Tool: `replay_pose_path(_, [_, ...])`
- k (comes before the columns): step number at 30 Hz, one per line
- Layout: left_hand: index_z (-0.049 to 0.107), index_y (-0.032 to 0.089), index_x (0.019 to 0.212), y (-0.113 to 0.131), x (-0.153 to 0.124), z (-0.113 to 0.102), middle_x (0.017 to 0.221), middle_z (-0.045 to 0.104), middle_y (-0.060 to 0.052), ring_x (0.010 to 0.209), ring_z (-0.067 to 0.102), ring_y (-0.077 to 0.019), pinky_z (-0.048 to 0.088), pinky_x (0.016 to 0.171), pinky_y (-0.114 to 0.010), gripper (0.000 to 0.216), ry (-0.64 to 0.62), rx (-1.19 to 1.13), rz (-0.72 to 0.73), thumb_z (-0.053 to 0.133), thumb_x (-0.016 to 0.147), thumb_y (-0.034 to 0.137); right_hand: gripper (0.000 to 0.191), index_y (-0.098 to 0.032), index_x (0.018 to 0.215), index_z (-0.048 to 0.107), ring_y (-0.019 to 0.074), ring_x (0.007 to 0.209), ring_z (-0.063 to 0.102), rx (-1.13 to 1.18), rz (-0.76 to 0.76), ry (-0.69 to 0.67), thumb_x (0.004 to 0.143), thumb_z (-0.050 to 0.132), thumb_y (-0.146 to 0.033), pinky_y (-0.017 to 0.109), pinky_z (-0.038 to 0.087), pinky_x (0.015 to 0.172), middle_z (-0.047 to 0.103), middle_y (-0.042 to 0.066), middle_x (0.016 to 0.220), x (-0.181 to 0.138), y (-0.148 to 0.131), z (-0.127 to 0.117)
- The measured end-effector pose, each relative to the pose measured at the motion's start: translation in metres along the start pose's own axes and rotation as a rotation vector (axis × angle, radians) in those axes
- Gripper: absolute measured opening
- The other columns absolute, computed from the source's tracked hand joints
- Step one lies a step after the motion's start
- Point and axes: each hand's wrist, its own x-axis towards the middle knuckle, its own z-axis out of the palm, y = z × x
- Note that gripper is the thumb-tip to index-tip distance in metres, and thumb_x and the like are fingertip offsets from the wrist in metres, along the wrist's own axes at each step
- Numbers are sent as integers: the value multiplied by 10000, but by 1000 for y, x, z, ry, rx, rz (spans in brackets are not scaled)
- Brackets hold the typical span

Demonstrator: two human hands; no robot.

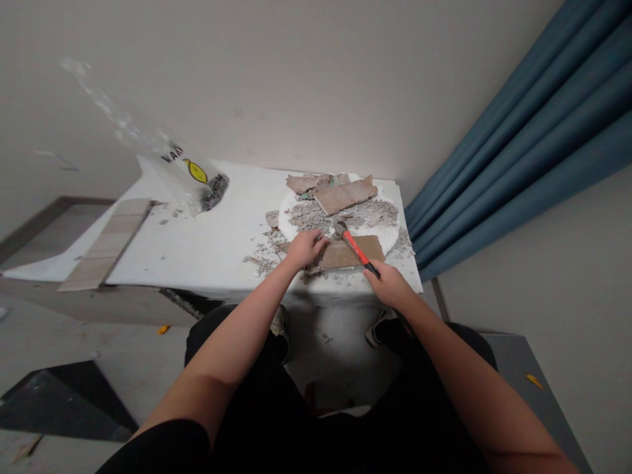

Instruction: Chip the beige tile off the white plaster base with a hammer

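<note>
My right hand [390, 283] is closed round the black grip of a hammer [356, 247] with a red and black handle. The hammer's head lies over a round white plate or sheet [393, 234] covered with grey rubble [310, 216]. My left hand [306, 249] has its fingers curled together at the near left part of the rubble; what they pinch, if anything, is too small to make out. Between both hands a flat brown board piece [350, 254] lies along the near side. Behind the rubble rests another broken brown board piece [346, 195] on ragged fragments.
A white-covered table [222, 247] carries scattered crumbs. A clear plastic bag [182, 178] with dark contents stands at its left, near a cardboard strip [108, 243]. Blue curtains [513, 125] hang at right. A dark angular object [64, 401] is on the floor, lower left.
</note>
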Motion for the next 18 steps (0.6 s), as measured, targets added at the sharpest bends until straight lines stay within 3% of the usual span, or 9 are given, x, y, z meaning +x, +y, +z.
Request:
replay_pose_path(12, [646,194,896,-3,-1,6,821,699,-80,780,602,-214,415,699,-302,378,-22,-6,-37,392,916,474,311,-163,1144,654,252,1023,614,26,22,-3,920,480,-290,329,442,877,703,123,1075,3,-1,0])
replay_pose_path(18, [630,198,917,-1,-1,9,851,696,-102,819,619,-243,401,692,-313,384,-38,49,-55,387,920,495,351,-173,1206,632,253,1010,621,93,-43,20,937,453,-311,330,449,863,699,108,1081,-3,-20,-15])
